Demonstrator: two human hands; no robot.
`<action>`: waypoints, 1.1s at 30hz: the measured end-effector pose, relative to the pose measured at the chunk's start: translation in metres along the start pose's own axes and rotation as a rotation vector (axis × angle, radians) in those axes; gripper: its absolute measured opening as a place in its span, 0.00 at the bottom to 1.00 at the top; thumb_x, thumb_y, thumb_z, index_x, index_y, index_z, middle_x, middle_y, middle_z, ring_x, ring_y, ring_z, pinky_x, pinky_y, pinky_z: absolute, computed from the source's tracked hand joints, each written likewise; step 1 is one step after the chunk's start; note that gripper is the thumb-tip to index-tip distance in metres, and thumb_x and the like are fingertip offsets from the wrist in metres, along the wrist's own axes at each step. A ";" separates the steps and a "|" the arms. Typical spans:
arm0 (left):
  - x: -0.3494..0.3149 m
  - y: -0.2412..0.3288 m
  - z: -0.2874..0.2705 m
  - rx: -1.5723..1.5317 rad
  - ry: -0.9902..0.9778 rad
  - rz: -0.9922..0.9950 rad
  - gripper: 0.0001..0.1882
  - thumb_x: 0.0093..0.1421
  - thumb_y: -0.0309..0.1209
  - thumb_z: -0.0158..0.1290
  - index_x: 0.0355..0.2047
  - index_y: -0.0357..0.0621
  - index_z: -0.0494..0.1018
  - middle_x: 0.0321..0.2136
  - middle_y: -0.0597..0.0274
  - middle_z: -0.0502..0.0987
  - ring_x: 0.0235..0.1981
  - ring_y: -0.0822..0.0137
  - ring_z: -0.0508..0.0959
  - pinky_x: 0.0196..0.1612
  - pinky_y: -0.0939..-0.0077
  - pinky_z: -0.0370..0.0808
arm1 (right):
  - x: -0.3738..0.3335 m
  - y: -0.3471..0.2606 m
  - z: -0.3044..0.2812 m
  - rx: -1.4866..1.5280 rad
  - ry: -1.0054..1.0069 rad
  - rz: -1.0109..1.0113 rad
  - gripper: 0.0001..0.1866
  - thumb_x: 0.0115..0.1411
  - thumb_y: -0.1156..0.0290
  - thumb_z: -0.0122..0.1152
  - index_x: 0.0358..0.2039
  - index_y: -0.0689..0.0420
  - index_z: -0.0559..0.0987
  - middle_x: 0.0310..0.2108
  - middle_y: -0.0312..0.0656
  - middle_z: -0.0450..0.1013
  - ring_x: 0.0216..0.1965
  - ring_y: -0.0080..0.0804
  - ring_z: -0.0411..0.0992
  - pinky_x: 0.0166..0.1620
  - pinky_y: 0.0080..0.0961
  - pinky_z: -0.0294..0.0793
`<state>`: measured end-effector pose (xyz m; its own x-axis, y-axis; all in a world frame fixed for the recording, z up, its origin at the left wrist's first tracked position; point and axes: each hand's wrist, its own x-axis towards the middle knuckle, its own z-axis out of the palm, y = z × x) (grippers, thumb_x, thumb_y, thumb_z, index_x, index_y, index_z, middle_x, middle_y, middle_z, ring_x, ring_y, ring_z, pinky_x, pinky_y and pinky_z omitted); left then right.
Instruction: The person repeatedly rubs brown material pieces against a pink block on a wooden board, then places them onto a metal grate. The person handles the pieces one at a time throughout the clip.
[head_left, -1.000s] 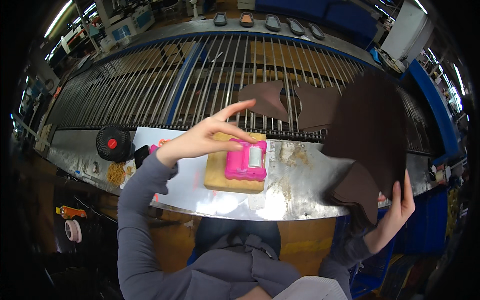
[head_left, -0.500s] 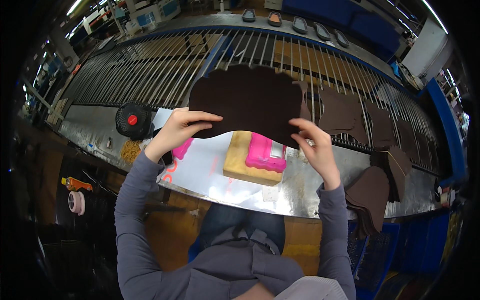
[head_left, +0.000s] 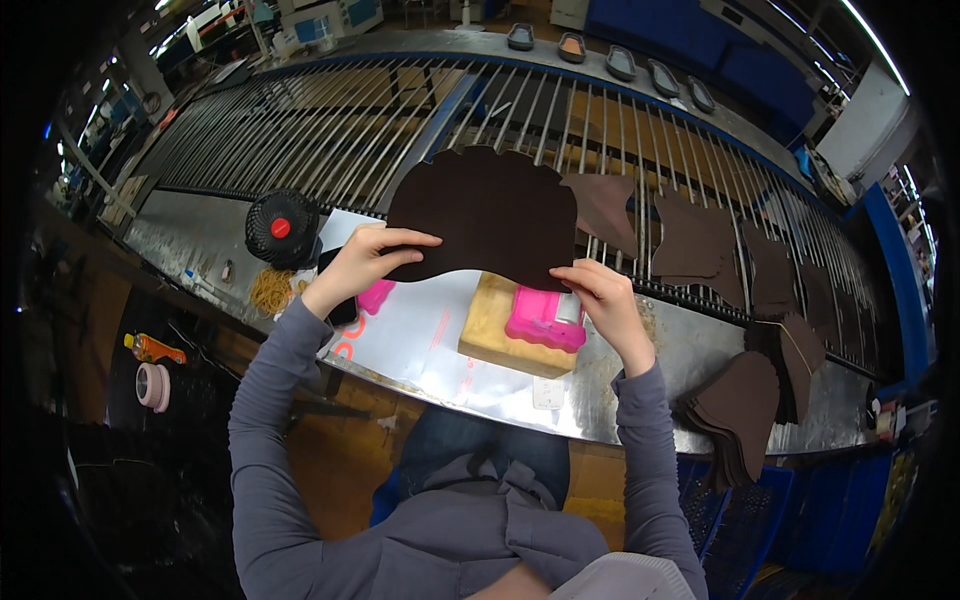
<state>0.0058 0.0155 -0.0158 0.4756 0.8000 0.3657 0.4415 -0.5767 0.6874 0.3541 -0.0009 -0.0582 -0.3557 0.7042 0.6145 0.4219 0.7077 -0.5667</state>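
A dark brown cut sheet piece [head_left: 482, 212] with a scalloped far edge is held up between my two hands over the workbench. My left hand [head_left: 368, 262] pinches its near left corner, thumb below and fingers on top. At the near right corner, my right hand [head_left: 608, 302] grips the piece between thumb and fingers. Below it, a pink wavy-edged container [head_left: 545, 322] sits on a yellowish block [head_left: 487, 335], partly covered by the piece. Another pink item [head_left: 376, 296] lies beside my left wrist.
A black fan [head_left: 281, 230] with a red centre stands at left, near tangled rubber bands [head_left: 270, 290]. Brown piece stacks lie on the rollers [head_left: 690, 238] and the bench's right edge [head_left: 735, 405]. Small trays [head_left: 620, 63] line the far ledge. An orange bottle [head_left: 155, 348] stands lower left.
The right hand has shifted left, and the brown piece's right side has drawn in with it. More of the brown piece on the rollers behind it shows. The view has shifted slightly.
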 end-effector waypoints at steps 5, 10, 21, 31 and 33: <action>0.004 -0.007 0.009 -0.009 -0.032 0.015 0.16 0.57 0.21 0.58 0.47 0.44 0.80 0.39 0.60 0.83 0.37 0.67 0.82 0.42 0.76 0.77 | -0.009 0.001 -0.007 -0.042 0.004 0.035 0.14 0.51 0.87 0.60 0.39 0.61 0.82 0.30 0.44 0.75 0.32 0.36 0.76 0.35 0.26 0.74; 0.019 -0.007 0.029 -0.043 -0.059 0.143 0.16 0.57 0.20 0.57 0.46 0.44 0.80 0.41 0.59 0.83 0.38 0.64 0.82 0.42 0.74 0.77 | -0.032 0.007 -0.021 -0.158 0.085 0.024 0.15 0.50 0.87 0.61 0.38 0.60 0.83 0.31 0.44 0.76 0.33 0.37 0.76 0.36 0.26 0.74; 0.071 0.019 0.094 0.021 -0.316 0.301 0.20 0.54 0.19 0.54 0.46 0.52 0.80 0.40 0.56 0.81 0.37 0.53 0.81 0.41 0.68 0.79 | -0.123 0.026 -0.029 -0.261 0.323 0.279 0.10 0.53 0.86 0.62 0.35 0.62 0.83 0.28 0.43 0.75 0.28 0.32 0.74 0.32 0.22 0.70; 0.118 0.063 0.157 -0.054 -0.527 0.503 0.23 0.53 0.18 0.53 0.50 0.48 0.78 0.48 0.57 0.79 0.47 0.49 0.78 0.51 0.60 0.75 | -0.194 0.020 -0.074 -0.343 0.543 0.419 0.08 0.53 0.87 0.61 0.33 0.64 0.82 0.28 0.44 0.73 0.28 0.31 0.72 0.30 0.22 0.69; 0.130 0.071 0.168 -0.068 -0.619 0.486 0.23 0.56 0.19 0.52 0.52 0.49 0.76 0.48 0.55 0.79 0.47 0.48 0.77 0.52 0.60 0.74 | -0.200 0.004 -0.094 -0.462 0.554 0.399 0.08 0.53 0.88 0.61 0.33 0.64 0.82 0.29 0.44 0.73 0.28 0.31 0.72 0.30 0.23 0.69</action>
<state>0.2270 0.0506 -0.0251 0.9491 0.2119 0.2330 0.0375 -0.8105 0.5845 0.5056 -0.1443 -0.1322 0.3059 0.6814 0.6649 0.7732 0.2297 -0.5911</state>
